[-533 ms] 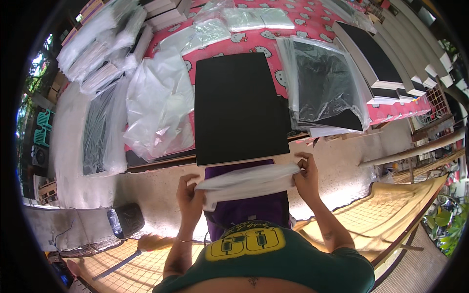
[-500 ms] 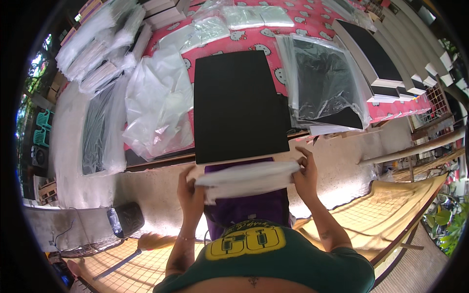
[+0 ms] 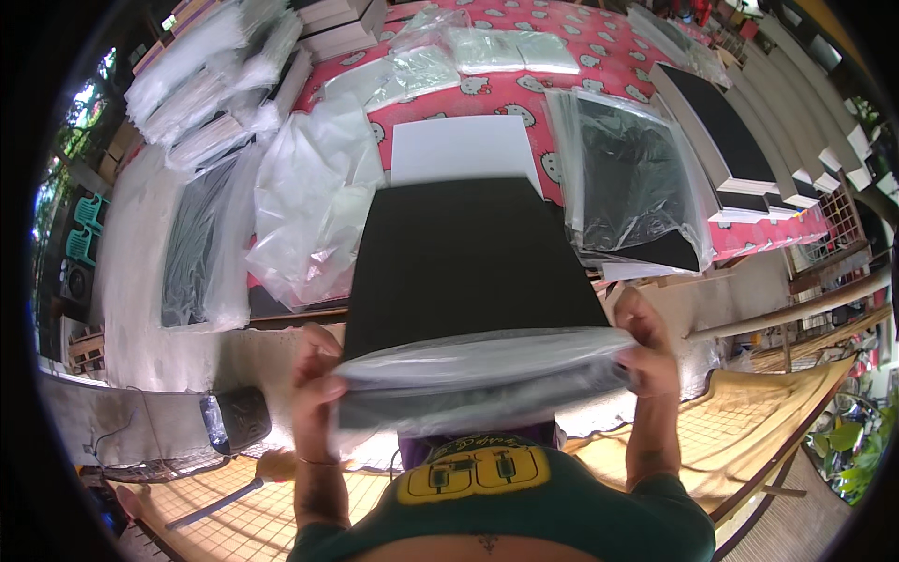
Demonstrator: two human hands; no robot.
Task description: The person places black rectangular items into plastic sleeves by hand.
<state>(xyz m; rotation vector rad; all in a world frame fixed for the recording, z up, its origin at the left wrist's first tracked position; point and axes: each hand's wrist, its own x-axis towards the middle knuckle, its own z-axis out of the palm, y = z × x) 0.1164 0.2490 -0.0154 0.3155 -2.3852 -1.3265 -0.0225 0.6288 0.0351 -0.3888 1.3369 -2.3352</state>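
Two bare hands grip opposite ends of a clear plastic sleeve [image 3: 487, 361] stretched across the near end of a black rectangular panel [image 3: 473, 253], midway along the near side of a pink, cartoon-printed surface [image 3: 487, 101]. With the panel as the center of the clock and twelve pointing away from the wearer, the left hand [image 3: 318, 375] is at eight o'clock, its thumb and fingers closed on the film; the right hand [image 3: 651, 347] is at four, likewise pinching its end. Dark shows through the sleeve, but blur leaves it impossible to tell whether the panel's near edge sits inside it.

At twelve o'clock, a white sheet [image 3: 459, 145] shows past the panel's far edge, with folded clear plastic packs [image 3: 515, 50] farther out. Crumpled clear bags [image 3: 318, 187] lie at ten, and plastic-wrapped bundles [image 3: 201, 80] are piled beyond them. At two o'clock rests a bagged black sheet [image 3: 627, 173], with black-topped white blocks [image 3: 716, 131] stacked just beyond.

The wearer's green shirt [image 3: 581, 506], printed in yellow, fills six o'clock. A broom [image 3: 273, 465] lies between seven and eight, while yellow netting [image 3: 749, 412] spreads at four, past the right hand.
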